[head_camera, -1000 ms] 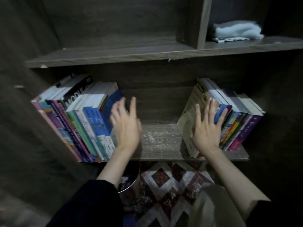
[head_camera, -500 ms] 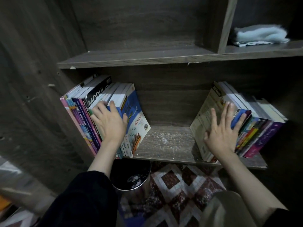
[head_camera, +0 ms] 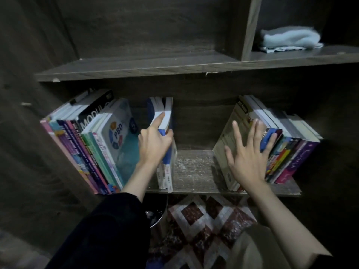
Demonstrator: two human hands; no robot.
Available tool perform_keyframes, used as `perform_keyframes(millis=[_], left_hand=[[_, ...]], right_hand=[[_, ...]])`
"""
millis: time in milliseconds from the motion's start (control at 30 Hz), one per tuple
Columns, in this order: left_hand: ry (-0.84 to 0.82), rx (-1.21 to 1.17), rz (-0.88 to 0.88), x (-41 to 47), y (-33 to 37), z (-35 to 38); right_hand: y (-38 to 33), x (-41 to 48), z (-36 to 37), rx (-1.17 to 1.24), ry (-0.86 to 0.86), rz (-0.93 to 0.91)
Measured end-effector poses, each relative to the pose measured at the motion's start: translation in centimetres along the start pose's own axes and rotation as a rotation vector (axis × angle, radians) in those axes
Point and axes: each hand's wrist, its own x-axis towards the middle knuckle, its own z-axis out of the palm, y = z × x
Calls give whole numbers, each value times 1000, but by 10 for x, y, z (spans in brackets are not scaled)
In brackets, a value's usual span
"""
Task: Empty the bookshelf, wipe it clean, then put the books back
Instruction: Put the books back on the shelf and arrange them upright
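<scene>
A dark wooden bookshelf (head_camera: 194,173) holds two leaning groups of books with a dusty gap between them. My left hand (head_camera: 153,146) grips a couple of thin blue-and-white books (head_camera: 167,171), pulled upright and apart from the left group (head_camera: 91,144), whose front cover reads PBD. My right hand (head_camera: 248,158) lies flat with spread fingers against the pale cover of the outermost book in the right group (head_camera: 287,152). A light blue cloth (head_camera: 289,38) lies folded on the upper right shelf.
The upper shelf board (head_camera: 155,66) juts out just above the books, with a vertical divider (head_camera: 248,30) beside the cloth. Below the shelf stand a round dark bin (head_camera: 157,212) and a patterned red-and-white mat (head_camera: 209,226).
My left hand has closed round a couple of blue books and drawn them right, away from the left group, baring the PBD cover. My right hand stays pressed on the right group.
</scene>
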Motion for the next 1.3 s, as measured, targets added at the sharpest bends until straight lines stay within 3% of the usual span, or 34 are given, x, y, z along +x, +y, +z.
perform_keyframes(millis=[233,433,600,700,767,900,1000,1300], left_hand=[[-107,8,246,-27,65,75],[-97,-205,372,-48,89,114],[-167,-244,495,-45,87,121],[-307,-186,512,-42,93,116],[-384,-166,525,-40,96,109],[-630,-176,502,-28,88,96],[-748,-189,521,-21,82,93],[-705,-159,561,-19,84,101]], right_hand=[[13,-11,-11,547,98,-36],[21,-26,-9,766,80,-49],[22,-70,8,514,71,116],[11,-76,15,331,-402,200],[8,-73,19,273,-569,232],[10,-70,26,388,-599,288],[20,-70,35,331,-750,222],[14,-57,48,251,-846,275]])
